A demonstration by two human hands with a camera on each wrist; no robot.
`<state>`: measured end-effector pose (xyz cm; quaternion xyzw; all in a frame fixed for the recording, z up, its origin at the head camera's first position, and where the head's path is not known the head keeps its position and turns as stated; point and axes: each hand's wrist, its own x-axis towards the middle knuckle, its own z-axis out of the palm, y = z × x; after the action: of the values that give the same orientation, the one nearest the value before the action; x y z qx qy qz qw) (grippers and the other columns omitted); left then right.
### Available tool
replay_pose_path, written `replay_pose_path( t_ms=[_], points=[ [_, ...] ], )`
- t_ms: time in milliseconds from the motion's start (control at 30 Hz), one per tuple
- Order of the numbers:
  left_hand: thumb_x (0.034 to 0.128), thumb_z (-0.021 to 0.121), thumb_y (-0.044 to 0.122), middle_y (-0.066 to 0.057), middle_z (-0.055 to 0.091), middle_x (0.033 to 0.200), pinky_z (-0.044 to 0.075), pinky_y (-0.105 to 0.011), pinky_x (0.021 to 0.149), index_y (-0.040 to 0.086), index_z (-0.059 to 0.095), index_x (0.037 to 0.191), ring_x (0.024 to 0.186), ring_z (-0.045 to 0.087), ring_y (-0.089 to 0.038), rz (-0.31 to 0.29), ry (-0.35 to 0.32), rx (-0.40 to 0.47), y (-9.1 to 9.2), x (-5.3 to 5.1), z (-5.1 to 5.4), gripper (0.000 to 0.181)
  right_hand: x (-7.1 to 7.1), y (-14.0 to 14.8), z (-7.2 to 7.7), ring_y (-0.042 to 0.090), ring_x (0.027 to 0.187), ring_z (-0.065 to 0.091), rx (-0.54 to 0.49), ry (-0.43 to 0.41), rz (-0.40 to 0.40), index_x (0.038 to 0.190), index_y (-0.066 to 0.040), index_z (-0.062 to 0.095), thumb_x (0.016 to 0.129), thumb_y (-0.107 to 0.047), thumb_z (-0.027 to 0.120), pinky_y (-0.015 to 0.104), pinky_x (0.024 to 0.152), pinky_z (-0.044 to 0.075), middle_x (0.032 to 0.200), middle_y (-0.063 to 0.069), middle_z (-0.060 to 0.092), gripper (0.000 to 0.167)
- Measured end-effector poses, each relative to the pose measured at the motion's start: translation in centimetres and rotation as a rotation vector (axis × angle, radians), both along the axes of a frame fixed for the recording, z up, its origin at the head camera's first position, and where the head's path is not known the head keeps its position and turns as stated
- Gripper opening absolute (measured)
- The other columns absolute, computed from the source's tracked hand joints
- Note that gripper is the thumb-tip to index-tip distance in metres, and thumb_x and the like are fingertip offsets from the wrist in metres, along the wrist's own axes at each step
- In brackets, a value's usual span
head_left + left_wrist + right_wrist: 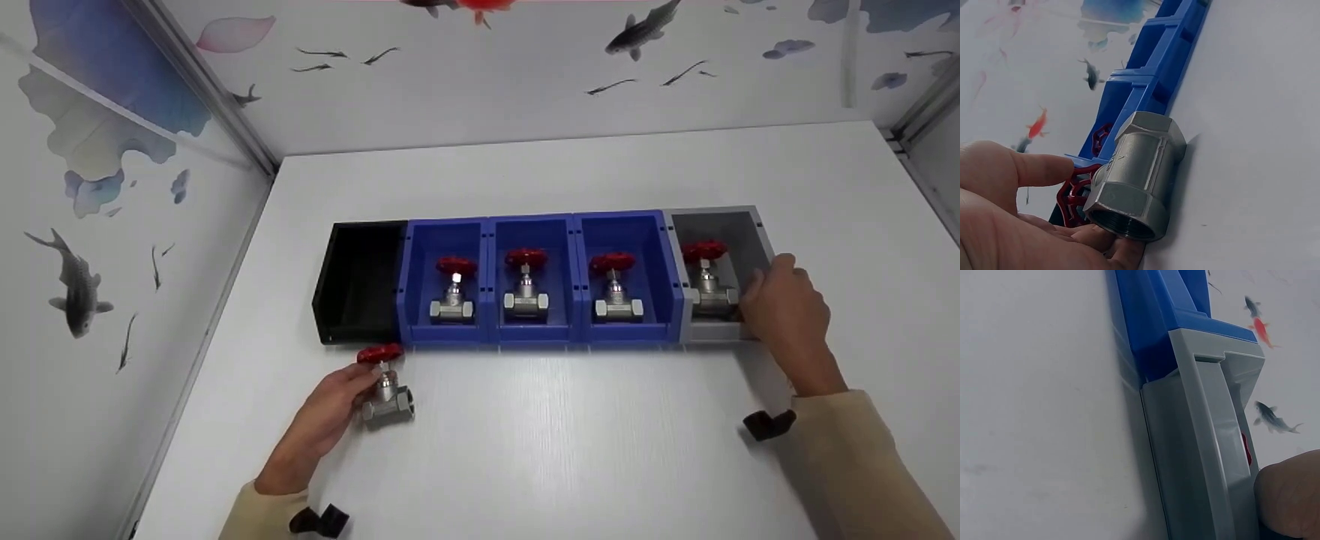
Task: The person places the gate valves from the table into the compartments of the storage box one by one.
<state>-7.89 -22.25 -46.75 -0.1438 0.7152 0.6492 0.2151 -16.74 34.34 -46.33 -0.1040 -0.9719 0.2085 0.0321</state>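
Observation:
My left hand (326,409) pinches a gate valve (388,401) with a red handwheel, just in front of the black bin. In the left wrist view the steel body of this valve (1140,169) shows a threaded open end, and the thumb lies by the handwheel. At the row's other end, my right hand (791,326) grips the right wall of the grey bin (720,330). Inside that bin stands another red-wheeled valve (711,292), close to the thumb. The right wrist view shows the grey bin's front (1202,439) and part of a digit; the other fingers are hidden.
Three blue bins (532,334) stand between the black bin (364,281) and the grey one, each holding a red-wheeled valve (526,296). The black bin has no valve in it. All sit on a white table (540,427), with printed panels (510,82) behind and left.

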Motion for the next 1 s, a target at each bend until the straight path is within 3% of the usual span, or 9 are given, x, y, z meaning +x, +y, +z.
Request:
replay_pose_path(
  t_ms=[167,400,667,1000],
  points=[
    [0.104,0.049,0.019,-0.009,0.062,0.115,0.04,-0.03,0.085,-0.008,0.051,0.134,0.1,0.051,-0.018,0.003,-0.01,-0.048,0.01,-0.05,0.11,0.041,0.01,-0.04,-0.01,0.059,0.08,0.057,0.002,0.018,0.002,0.116,0.019,0.04,0.105,-0.021,0.033,0.061,0.058,0.043,0.094,0.038,0.051,0.043],
    [0.1026,0.05,0.02,-0.019,0.055,0.136,0.035,-0.041,0.102,-0.009,0.043,0.142,0.124,0.049,-0.028,0.017,-0.002,-0.1,0.12,-0.01,-0.2,0.05,0.09,-0.17,-0.01,0.059,0.079,0.058,0.013,0.03,0.003,0.113,0.02,0.041,0.104,-0.018,0.035,0.062,0.057,0.044,0.091,0.04,0.051,0.039],
    [0.1021,0.052,0.021,-0.019,0.055,0.137,0.038,-0.038,0.097,-0.008,0.045,0.142,0.123,0.049,-0.027,0.016,-0.003,-0.125,0.05,-0.14,-0.28,0.05,0.08,-0.2,0.04,0.06,0.08,0.057,0.011,0.03,-0.001,0.113,0.02,0.041,0.105,-0.019,0.036,0.063,0.058,0.044,0.091,0.039,0.051,0.04],
    [0.0963,0.061,0.015,-0.007,0.065,0.103,0.042,-0.032,0.082,-0.002,0.065,0.12,0.093,0.053,-0.019,0.016,0.054,-0.174,0.08,-0.28,-0.28,0.029,0.05,-0.22,0.09,0.06,0.08,0.057,0.015,0.02,0.002,0.116,0.02,0.04,0.105,-0.019,0.036,0.062,0.058,0.044,0.094,0.04,0.051,0.041]
  ],
)
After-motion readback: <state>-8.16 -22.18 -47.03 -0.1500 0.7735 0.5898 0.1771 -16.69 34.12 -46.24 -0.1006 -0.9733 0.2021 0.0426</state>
